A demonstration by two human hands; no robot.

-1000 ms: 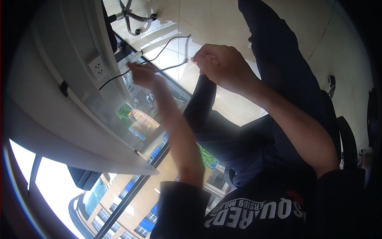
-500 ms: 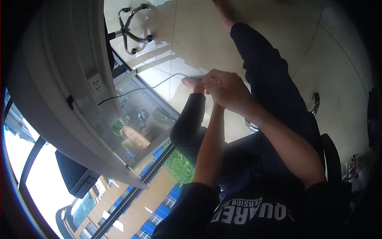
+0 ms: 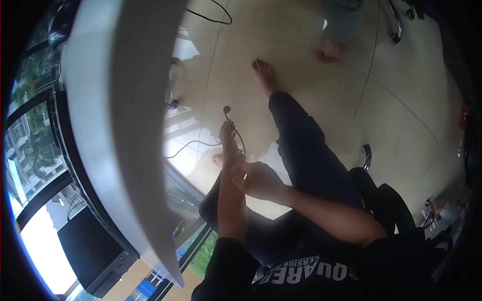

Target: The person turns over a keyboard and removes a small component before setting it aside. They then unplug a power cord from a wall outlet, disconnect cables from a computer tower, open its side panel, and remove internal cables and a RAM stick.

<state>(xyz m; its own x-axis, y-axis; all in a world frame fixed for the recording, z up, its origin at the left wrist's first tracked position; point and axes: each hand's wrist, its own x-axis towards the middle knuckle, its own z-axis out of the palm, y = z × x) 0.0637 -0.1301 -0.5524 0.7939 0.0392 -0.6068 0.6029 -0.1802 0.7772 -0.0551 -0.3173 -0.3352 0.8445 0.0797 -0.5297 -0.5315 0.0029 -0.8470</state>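
Note:
My left hand is stretched forward over the floor, its fingers closed around a thin cable. Just beyond those fingertips is a small round black piece on the cable's end. From there the cable curves back toward my wrist, and a paler length runs left to the desk. My right hand is close beside my left wrist, thumb and fingers brought together in a pinch. Whatever lies between them is blurred and cannot be made out.
A white desk fills the left side, with a black box beyond it by the windows. A dark cable loop hangs at the top. Another person's bare foot and a chair leg are on the right.
My hands were together around the cable; now they have parted, the left reaching farther forward, the right lower. The round black end has come into sight. The view has shifted over the desk.

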